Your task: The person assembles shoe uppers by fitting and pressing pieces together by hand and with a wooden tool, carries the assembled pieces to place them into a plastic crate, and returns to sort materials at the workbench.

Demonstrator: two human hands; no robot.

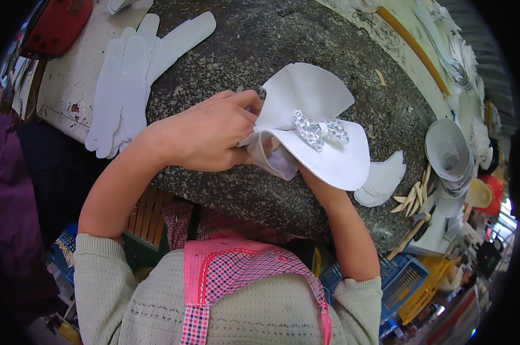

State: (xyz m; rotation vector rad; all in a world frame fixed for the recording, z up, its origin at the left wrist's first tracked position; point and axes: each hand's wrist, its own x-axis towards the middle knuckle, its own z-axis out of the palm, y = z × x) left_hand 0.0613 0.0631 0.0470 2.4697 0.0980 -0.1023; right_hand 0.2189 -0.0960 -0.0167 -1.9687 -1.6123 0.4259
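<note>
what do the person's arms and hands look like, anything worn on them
Both hands are bare, with no gloves, rings or watch in view. The left hand shows fully; the right hand is mostly hidden. The forearms are bare too. Pale cream knitted sleeves, with ribbed cuffs, are pushed up near the elbows.

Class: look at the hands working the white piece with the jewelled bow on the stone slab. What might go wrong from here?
1. The left hand pinches the white piece at a fold; too hard a pull may crease it or loosen the bow.
2. The right hand is hidden beneath the piece, so its fingers work unseen and may slip.
3. The slab looks rough and speckled; dragging the piece across it could scuff or soil it.
</note>
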